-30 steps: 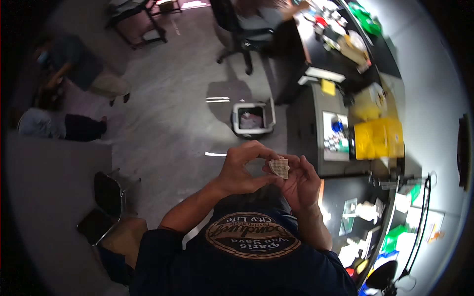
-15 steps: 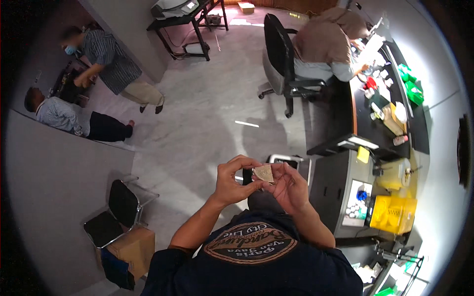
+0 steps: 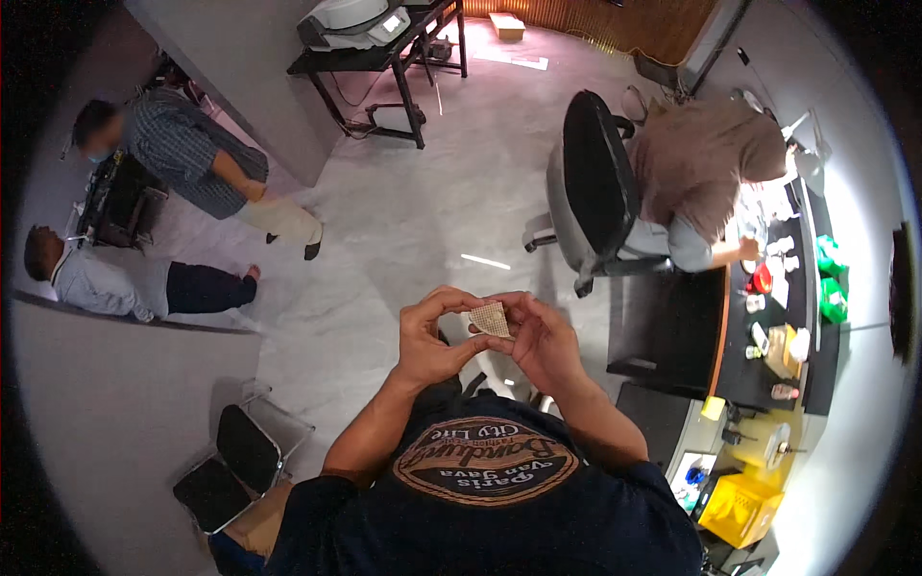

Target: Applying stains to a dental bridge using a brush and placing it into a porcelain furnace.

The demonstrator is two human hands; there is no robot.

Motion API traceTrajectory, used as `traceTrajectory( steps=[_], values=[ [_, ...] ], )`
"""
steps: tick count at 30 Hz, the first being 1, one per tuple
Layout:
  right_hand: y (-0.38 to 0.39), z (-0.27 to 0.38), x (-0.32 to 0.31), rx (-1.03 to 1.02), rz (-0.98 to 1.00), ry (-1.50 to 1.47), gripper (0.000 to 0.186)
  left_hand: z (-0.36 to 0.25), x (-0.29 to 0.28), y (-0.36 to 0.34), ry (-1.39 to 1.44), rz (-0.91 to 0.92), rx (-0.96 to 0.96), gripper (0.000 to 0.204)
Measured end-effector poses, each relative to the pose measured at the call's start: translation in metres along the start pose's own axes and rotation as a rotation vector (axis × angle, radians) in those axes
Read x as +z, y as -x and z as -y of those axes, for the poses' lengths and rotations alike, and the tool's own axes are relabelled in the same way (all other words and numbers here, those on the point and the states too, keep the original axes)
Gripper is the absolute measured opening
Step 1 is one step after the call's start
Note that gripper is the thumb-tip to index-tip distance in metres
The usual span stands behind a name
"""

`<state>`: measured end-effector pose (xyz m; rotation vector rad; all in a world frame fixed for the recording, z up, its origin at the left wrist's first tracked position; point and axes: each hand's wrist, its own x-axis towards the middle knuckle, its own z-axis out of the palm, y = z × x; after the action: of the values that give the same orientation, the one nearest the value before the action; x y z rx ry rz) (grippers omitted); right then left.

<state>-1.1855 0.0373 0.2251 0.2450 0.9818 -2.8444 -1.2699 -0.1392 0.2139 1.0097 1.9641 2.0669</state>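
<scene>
In front of my chest I hold a small beige piece with a fine woven or gridded surface (image 3: 491, 320), roughly wedge-shaped; its exact kind is not clear. My left hand (image 3: 432, 338) is curled, with thumb below and fingers above, pinching its left side and lower edge. On the other side my right hand (image 3: 549, 348) grips its right and upper edge with thumb and fingers. Parts of the piece are hidden behind the fingertips.
To the right, a person in a brown top sits on a black office chair (image 3: 600, 182) at a cluttered dark desk (image 3: 744, 336). A yellow crate (image 3: 741, 509) stands lower right. Two people are at the left doorway. A folding chair (image 3: 230, 470) is lower left; a black table (image 3: 379, 60) holds a machine.
I have moved forward: the office chair and desk look nearer, and the cabinet and yellow crate slide back. Both hands keep hold of the beige piece, slightly higher and further left in view.
</scene>
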Motion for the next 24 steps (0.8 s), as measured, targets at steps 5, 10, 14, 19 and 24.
traceTrajectory(
  steps=[5, 10, 14, 19, 24],
  values=[
    [-0.153, 0.032, 0.001, -0.004, -0.030, -0.018, 0.049, 0.071, -0.067, -0.125, -0.009, -0.041, 0.024, 0.043],
    [-0.301, 0.079, 0.006, -0.007, -0.051, -0.073, 0.046, 0.125, -0.130, -0.264, -0.062, -0.017, 0.016, 0.043],
    [-0.401, 0.118, 0.001, -0.027, -0.079, -0.078, 0.047, 0.161, -0.166, -0.363, -0.061, 0.045, -0.041, 0.041],
    [-0.533, 0.172, -0.021, 0.000, -0.063, -0.045, 0.052, 0.221, -0.197, -0.484, -0.074, 0.041, 0.010, 0.043],
    [-0.670, 0.240, -0.044, 0.069, -0.010, 0.011, 0.052, 0.284, -0.220, -0.598, -0.128, -0.066, 0.005, 0.042]
  ],
)
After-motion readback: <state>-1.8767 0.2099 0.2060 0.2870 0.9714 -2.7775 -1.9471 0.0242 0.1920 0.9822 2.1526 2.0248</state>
